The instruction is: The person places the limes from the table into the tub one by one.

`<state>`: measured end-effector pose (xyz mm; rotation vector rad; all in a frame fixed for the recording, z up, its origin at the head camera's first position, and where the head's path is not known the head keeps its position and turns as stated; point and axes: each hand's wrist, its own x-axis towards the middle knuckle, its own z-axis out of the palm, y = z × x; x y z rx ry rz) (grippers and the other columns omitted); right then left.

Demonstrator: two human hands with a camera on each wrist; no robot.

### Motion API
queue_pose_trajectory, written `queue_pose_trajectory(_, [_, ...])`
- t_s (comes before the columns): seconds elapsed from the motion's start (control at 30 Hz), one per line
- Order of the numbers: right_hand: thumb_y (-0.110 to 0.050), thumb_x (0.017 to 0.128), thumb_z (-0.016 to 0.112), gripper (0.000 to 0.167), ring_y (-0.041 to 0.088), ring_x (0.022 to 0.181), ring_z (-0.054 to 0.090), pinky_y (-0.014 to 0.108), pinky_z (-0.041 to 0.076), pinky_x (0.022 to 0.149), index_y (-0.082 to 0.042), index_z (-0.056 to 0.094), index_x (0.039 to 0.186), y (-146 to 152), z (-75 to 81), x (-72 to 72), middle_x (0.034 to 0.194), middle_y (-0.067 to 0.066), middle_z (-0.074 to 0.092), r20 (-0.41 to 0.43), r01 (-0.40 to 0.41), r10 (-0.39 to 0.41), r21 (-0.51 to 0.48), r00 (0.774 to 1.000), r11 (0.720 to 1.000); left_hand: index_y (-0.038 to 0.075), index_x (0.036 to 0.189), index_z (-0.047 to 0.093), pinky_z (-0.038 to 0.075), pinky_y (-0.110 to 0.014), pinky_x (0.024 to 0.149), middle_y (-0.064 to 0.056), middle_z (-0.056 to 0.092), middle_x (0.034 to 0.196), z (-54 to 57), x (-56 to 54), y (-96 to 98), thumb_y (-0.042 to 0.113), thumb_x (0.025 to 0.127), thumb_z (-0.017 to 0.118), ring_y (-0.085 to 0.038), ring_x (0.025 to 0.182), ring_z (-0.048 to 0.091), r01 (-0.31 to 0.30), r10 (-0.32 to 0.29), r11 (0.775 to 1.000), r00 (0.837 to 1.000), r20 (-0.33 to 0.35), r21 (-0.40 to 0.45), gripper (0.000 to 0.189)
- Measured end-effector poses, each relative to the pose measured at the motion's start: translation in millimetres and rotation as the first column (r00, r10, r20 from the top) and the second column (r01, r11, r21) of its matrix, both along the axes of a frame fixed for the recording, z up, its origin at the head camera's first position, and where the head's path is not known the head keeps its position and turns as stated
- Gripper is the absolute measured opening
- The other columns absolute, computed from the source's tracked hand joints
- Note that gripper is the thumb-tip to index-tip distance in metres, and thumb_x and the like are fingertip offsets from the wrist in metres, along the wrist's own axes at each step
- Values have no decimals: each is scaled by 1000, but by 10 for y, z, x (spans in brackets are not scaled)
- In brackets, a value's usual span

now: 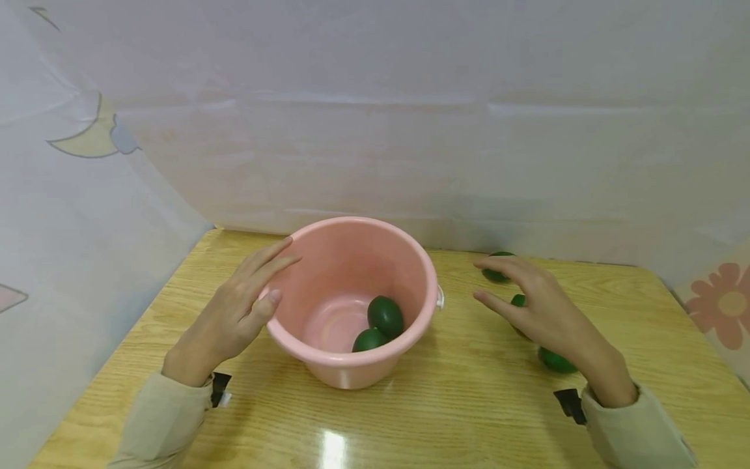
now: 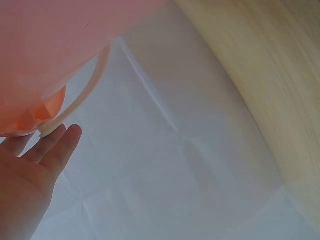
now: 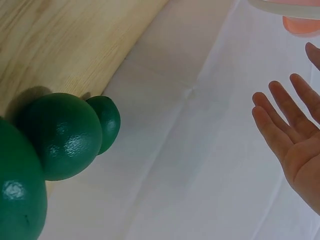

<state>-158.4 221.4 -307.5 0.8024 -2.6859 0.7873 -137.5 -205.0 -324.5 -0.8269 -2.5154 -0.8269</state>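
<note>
only the head view shows you two green balls (image 1: 386, 317) inside the pink bucket (image 1: 347, 376); the right wrist view shows three more green balls (image 3: 62, 137) right of the bucket (your hand partly covers them from above). the left wrist view shows the bucket's pale handle (image 2: 82, 95). your left hand (image 1: 234, 309) extends loose fingers at the bucket's left rim, contact unclear; your right hand (image 1: 545, 306), right of the bucket, holds its fingers apart around nothing. you have five balls, one bucket.

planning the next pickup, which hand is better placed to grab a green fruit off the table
Probably the right hand: it is empty and near the three green fruits on the table, while the left hand is across the bucket from them.
</note>
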Motion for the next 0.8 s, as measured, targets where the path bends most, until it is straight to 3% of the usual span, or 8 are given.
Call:
queue_pose_trajectory(0.6, [-21, 90, 72, 45, 38, 122, 57, 58, 47, 93, -8, 60, 132, 162, -129, 13, 130, 15, 63, 15, 18, -18, 13, 1000, 1000, 14, 145, 50, 36, -60, 108, -6, 37, 159, -9, 0, 15, 13, 96, 47, -28, 146, 34, 6, -6, 1000, 1000, -23, 15, 49])
queue_pose_trajectory(0.8, [-18, 88, 75, 45, 38, 121, 59, 57, 47, 91, -9, 62, 130, 232, -197, -2, 129, 15, 65, -28, 7, -6, 20, 1000, 1000, 13, 145, 50, 36, -61, 108, -5, 37, 159, -3, 3, 22, 12, 95, 46, -28, 146, 35, 6, -6, 1000, 1000, -25, 20, 50])
